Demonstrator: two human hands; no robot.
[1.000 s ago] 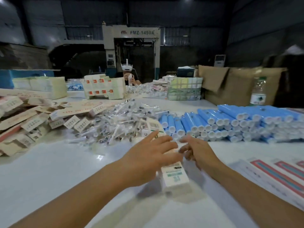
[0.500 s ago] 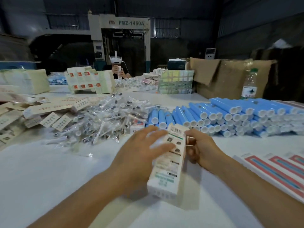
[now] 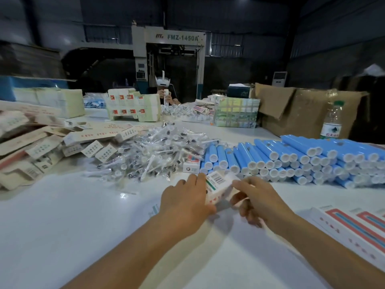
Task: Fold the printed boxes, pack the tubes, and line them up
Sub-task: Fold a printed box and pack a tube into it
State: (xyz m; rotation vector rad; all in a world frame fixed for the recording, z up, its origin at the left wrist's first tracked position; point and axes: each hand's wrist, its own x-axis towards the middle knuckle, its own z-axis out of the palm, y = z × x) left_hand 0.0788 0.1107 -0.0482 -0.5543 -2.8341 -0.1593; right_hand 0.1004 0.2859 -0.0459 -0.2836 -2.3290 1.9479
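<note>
— Where's the printed box (image 3: 218, 185)?
— Just in front of the blue tubes (image 3: 291, 161), raised off the white table (image 3: 73, 226). My left hand (image 3: 185, 203) and right hand (image 3: 256, 198) both grip it, fingers curled around its sides.

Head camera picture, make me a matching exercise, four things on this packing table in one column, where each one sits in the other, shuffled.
Things:
1. blue tubes
2. water bottle
3. printed box
4. wrapped toothbrushes

Places:
A. held between the left hand and right hand
B. heaped mid-table, left of the tubes
C. stacked on the right, white caps toward the camera
D. upright behind the tube stack, beside a cardboard carton

Pairs: 1-C, 2-D, 3-A, 4-B
</note>
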